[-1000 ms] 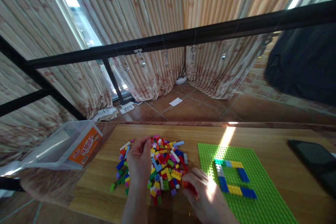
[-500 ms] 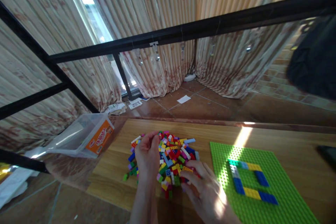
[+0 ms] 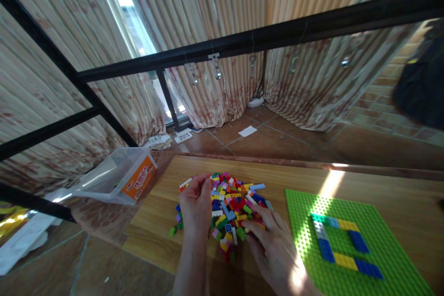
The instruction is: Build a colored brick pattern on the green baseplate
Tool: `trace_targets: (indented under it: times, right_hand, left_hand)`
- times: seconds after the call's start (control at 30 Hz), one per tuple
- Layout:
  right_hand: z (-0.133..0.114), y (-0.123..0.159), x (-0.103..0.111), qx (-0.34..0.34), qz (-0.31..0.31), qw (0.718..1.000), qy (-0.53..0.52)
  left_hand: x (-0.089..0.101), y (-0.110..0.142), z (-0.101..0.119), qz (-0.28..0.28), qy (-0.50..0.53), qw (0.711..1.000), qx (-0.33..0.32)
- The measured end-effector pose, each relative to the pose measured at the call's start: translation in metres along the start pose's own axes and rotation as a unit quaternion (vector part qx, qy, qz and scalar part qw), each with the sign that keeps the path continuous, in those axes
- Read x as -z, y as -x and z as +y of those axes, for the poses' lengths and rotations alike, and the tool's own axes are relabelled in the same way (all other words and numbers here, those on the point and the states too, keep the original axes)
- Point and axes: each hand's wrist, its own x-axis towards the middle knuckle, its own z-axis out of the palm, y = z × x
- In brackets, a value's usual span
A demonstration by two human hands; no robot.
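A loose pile of small toy building bricks (image 3: 227, 210) in many colours lies on the wooden table. Over its left side is my left hand (image 3: 196, 201), thumb and fingers pinched together; anything between the fingertips is hidden. My right hand (image 3: 272, 243) reaches into the right side of the pile, fingers apart and curved, fingertips among the bricks. To the right of it lies a green studded baseplate (image 3: 301, 263). Blue, yellow, grey and teal bricks form an angular outline on the plate, including a yellow brick (image 3: 346, 261) along its lower side.
A clear plastic box (image 3: 114, 189) with an orange label stands left of the wooden table (image 3: 152, 212). A black metal rail (image 3: 236, 45) with hanging clips crosses ahead, before patterned curtains (image 3: 180, 9). White paper (image 3: 247, 131) lies on the tiled floor.
The whole view has shifted slightly, so things appear further right. My right hand has moved a little within the pile's right side. My left hand keeps its pinch.
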Motion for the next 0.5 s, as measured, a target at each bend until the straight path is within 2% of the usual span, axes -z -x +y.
trace_targets:
  times: [0.1, 0.17, 0.33, 0.4, 0.5]
  right_hand:
    - [0.001, 0.001, 0.0, -0.02, 0.032, 0.999, 0.007]
    - [0.002, 0.002, 0.0, -0.024, 0.051, 0.998, 0.003]
    - [0.001, 0.002, 0.002, -0.019, 0.079, 0.997, -0.018]
    - [0.0, 0.002, 0.004, -0.02, 0.078, 0.996, -0.024]
    - [-0.001, 0.003, 0.005, -0.008, 0.062, 0.998, -0.028]
  left_hand:
    - [0.002, 0.001, -0.001, -0.066, -0.051, 0.996, 0.014]
    - [0.004, 0.004, 0.0, -0.122, -0.121, 0.985, -0.003]
    - [0.007, 0.013, 0.004, -0.238, -0.292, 0.919, -0.12]
    - [0.008, 0.015, 0.005, -0.266, -0.335, 0.893, -0.141]
    - [0.01, 0.015, 0.005, -0.272, -0.371, 0.881, -0.107]
